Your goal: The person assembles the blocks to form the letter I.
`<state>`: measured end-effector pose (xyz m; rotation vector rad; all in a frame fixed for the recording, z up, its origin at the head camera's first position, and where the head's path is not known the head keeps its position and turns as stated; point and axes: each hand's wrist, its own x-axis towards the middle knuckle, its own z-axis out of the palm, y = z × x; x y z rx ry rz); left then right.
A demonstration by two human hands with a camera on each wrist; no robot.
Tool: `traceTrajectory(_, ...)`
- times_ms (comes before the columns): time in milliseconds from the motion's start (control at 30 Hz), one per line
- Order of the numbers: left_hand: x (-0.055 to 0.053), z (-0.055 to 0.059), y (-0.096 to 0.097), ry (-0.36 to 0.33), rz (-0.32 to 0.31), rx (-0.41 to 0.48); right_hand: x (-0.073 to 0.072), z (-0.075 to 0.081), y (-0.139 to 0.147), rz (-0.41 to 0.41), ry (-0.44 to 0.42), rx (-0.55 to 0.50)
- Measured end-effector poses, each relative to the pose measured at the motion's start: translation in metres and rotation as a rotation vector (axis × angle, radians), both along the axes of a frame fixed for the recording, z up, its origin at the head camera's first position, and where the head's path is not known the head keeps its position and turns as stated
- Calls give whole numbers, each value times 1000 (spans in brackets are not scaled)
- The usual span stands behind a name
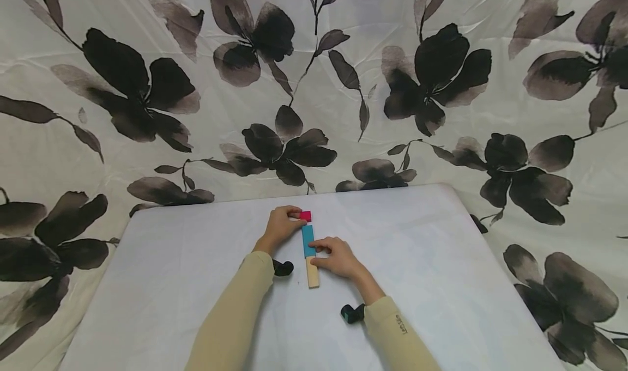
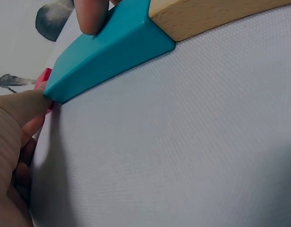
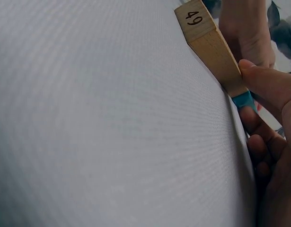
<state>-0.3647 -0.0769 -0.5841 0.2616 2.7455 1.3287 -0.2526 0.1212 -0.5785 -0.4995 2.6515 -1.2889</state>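
Observation:
A small red block is pinched between the thumb and fingers of my left hand at the far end of a row. Just below it lies a long teal block, a narrow gap between them. Against the teal block's near end sits a natural wood block, with "49" marked on its end face in the right wrist view. My right hand reaches over from the right, a fingertip on top of the teal block and the thumb touching the wood block. The left thumb partly hides the red block in the left wrist view.
The row lies on a white-covered table. Behind the table's far edge hangs a pale cloth with dark flower prints. Black wrist-worn devices sit by the left wrist and the right wrist.

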Motion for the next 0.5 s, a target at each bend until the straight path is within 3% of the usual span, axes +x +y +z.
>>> traceTrajectory(500, 3, 4, -1, 9, -23, 3, 2, -1, 0, -3, 17, -19)
